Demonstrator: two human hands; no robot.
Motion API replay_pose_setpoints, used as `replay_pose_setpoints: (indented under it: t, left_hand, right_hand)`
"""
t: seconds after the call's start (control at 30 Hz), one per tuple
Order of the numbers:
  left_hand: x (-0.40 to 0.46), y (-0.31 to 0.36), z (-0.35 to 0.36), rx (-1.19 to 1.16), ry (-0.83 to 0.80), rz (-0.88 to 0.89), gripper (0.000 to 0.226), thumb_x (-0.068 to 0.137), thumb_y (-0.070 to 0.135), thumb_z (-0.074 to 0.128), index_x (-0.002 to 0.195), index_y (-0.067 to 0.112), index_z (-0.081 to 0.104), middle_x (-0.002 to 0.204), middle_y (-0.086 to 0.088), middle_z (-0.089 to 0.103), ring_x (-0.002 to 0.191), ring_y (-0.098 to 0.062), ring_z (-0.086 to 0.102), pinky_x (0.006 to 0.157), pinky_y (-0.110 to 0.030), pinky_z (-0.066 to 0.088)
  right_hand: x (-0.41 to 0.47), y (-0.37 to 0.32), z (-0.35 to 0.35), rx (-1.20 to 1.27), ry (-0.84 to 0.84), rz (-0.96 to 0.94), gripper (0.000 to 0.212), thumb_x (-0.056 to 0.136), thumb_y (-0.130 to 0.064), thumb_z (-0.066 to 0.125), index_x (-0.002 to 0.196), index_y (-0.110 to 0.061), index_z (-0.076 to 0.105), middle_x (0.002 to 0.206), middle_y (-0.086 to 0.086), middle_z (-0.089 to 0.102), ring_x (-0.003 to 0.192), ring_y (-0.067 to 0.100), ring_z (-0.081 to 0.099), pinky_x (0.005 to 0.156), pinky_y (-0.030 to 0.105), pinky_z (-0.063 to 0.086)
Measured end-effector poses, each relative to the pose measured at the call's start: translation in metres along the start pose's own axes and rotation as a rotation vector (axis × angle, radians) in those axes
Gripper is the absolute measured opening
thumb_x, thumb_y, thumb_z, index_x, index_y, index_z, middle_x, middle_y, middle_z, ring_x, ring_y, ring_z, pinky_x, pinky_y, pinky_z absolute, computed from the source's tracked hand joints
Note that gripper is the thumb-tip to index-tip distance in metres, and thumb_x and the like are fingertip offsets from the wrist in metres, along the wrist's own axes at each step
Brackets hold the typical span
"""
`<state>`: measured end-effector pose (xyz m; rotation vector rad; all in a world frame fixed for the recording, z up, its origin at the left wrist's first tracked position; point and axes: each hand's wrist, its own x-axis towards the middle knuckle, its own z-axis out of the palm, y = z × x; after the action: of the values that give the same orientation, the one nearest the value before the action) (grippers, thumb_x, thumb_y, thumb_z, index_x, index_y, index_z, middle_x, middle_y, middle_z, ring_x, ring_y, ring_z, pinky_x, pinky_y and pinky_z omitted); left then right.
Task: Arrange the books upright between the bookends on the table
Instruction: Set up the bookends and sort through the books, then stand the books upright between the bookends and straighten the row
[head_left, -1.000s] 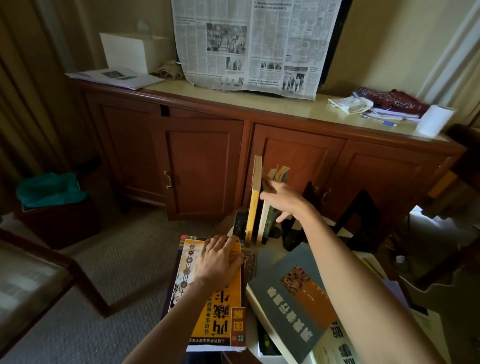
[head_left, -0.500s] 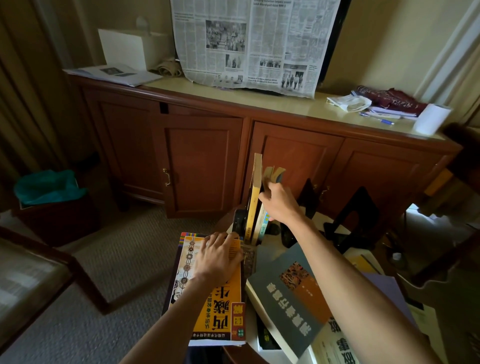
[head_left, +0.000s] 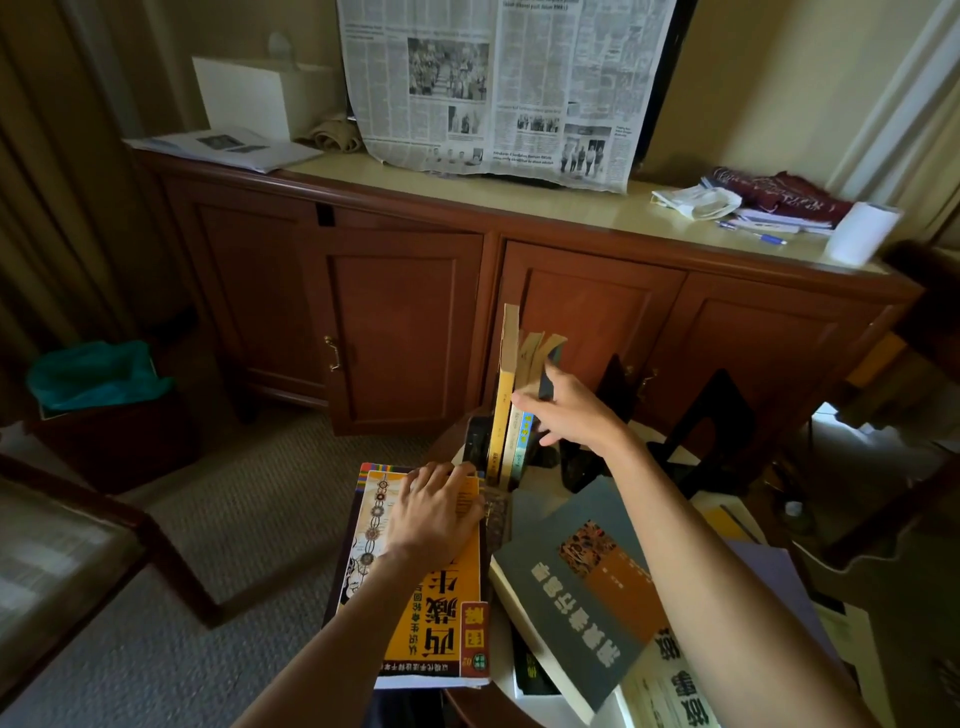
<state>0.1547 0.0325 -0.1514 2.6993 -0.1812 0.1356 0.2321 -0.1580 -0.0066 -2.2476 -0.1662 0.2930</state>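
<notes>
Three thin books (head_left: 505, 400) stand upright at the far side of the round table (head_left: 550, 706), against a black bookend (head_left: 475, 439) on their left. My right hand (head_left: 574, 410) touches their right side with straight fingers, the thumb across the spines. Two more black bookends (head_left: 615, 382) (head_left: 719, 415) stand to the right, apart from the row. My left hand (head_left: 436, 512) lies on a flat yellow book (head_left: 441, 623), its fingers curled over the far edge and the thumb at the right edge. A grey book (head_left: 582, 597) lies flat beside it.
A wooden sideboard (head_left: 395, 332) runs across behind the table, with a newspaper (head_left: 498, 83) hanging above it. More books and papers (head_left: 769, 582) lie at the table's right. A chair frame (head_left: 119, 525) stands at the left, and a bin with a teal bag (head_left: 93, 374) beyond it.
My right hand has slid from the books' tops down onto their right side, and its fingers have straightened. The row stands a little straighter. My left hand stays on the yellow book.
</notes>
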Motion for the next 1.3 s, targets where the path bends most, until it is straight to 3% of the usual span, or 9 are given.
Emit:
replay_pose_setpoints:
  t: [0.23, 0.33, 0.43, 0.57, 0.7, 0.9, 1.1, 1.23, 1.3]
  left_hand:
    - [-0.002, 0.000, 0.000, 0.006, -0.004, 0.028, 0.056, 0.099, 0.060, 0.033, 0.147, 0.031, 0.036, 0.154, 0.001, 0.040, 0.145, -0.021, 0.029, 0.120, -0.043, 0.017]
    - [-0.002, 0.005, -0.001, -0.007, -0.058, 0.048, 0.054, 0.103, 0.052, 0.032, 0.151, 0.029, 0.030, 0.164, -0.007, 0.021, 0.153, -0.024, 0.009, 0.123, -0.045, 0.008]
    - [-0.012, 0.025, -0.004, 0.011, -0.054, 0.112, 0.050, 0.106, 0.040, 0.034, 0.154, 0.030, 0.027, 0.167, -0.009, 0.009, 0.154, -0.025, -0.001, 0.125, -0.046, 0.006]
    - [-0.038, 0.061, 0.000, -0.050, -0.131, 0.178, 0.043, 0.100, 0.048, 0.033, 0.136, 0.031, 0.051, 0.154, 0.003, 0.040, 0.147, -0.017, 0.024, 0.120, -0.043, 0.021]
    - [-0.064, 0.079, 0.017, 0.056, -0.270, 0.158, 0.053, 0.097, 0.054, 0.046, 0.144, 0.031, 0.038, 0.155, 0.001, 0.036, 0.145, -0.023, 0.029, 0.121, -0.050, 0.017]
    - [-0.080, 0.073, 0.007, 0.005, -0.178, 0.161, 0.064, 0.098, 0.051, 0.050, 0.153, 0.028, 0.028, 0.161, 0.002, 0.027, 0.150, -0.021, 0.018, 0.125, -0.047, 0.003]
    - [-0.096, 0.017, -0.023, 0.015, -0.022, -0.049, 0.062, 0.095, 0.057, 0.051, 0.149, 0.030, 0.037, 0.163, -0.009, 0.022, 0.151, -0.031, 0.014, 0.121, -0.053, 0.015]
    - [-0.114, -0.024, -0.044, -0.026, -0.051, -0.470, 0.094, 0.086, 0.068, 0.058, 0.156, 0.022, 0.014, 0.160, -0.023, 0.017, 0.145, -0.046, 0.020, 0.117, -0.057, 0.022]
    - [-0.118, -0.039, -0.044, -0.236, -0.152, -0.633, 0.110, 0.077, 0.073, 0.065, 0.155, 0.017, 0.011, 0.151, -0.024, 0.034, 0.134, -0.046, 0.041, 0.110, -0.057, 0.037]
  right_hand:
    - [-0.026, 0.013, -0.002, 0.127, 0.065, 0.069, 0.078, 0.095, -0.027, 0.063, 0.155, -0.016, 0.015, 0.121, 0.012, 0.060, 0.112, 0.028, 0.064, 0.080, 0.042, 0.061]
    - [-0.048, 0.025, -0.008, 0.124, 0.074, 0.083, 0.080, 0.094, -0.031, 0.063, 0.156, -0.023, 0.012, 0.143, 0.012, 0.052, 0.115, 0.024, 0.062, 0.079, 0.038, 0.061]
    - [-0.079, 0.049, -0.013, 0.057, 0.069, 0.091, 0.072, 0.095, -0.036, 0.061, 0.155, -0.025, 0.021, 0.142, 0.005, 0.053, 0.111, 0.021, 0.063, 0.083, 0.039, 0.060]
    - [-0.140, 0.091, -0.004, -0.045, 0.071, 0.101, 0.056, 0.096, -0.034, 0.060, 0.146, -0.020, 0.041, 0.132, 0.004, 0.061, 0.107, 0.012, 0.062, 0.093, 0.032, 0.053]
    - [-0.215, 0.129, 0.012, 0.070, 0.160, 0.080, 0.036, 0.095, -0.027, 0.063, 0.130, -0.019, 0.059, 0.115, -0.006, 0.069, 0.107, 0.005, 0.065, 0.094, 0.032, 0.055]
    - [-0.288, 0.149, 0.032, 0.102, 0.292, 0.083, 0.025, 0.093, -0.029, 0.062, 0.117, -0.024, 0.066, 0.109, -0.012, 0.070, 0.102, 0.000, 0.066, 0.085, 0.027, 0.058]
    - [-0.279, 0.138, 0.047, 0.142, 0.247, 0.048, 0.017, 0.094, -0.023, 0.063, 0.111, -0.024, 0.067, 0.104, -0.013, 0.072, 0.096, -0.003, 0.067, 0.083, 0.025, 0.057]
    - [-0.254, 0.121, 0.065, 0.129, 0.210, -0.015, 0.017, 0.094, -0.016, 0.063, 0.111, -0.020, 0.067, 0.102, -0.007, 0.072, 0.093, 0.001, 0.068, 0.082, 0.026, 0.058]
    - [-0.239, 0.114, 0.080, 0.071, 0.187, -0.060, 0.021, 0.093, -0.018, 0.064, 0.114, -0.016, 0.067, 0.103, -0.006, 0.071, 0.095, 0.006, 0.068, 0.083, 0.027, 0.058]
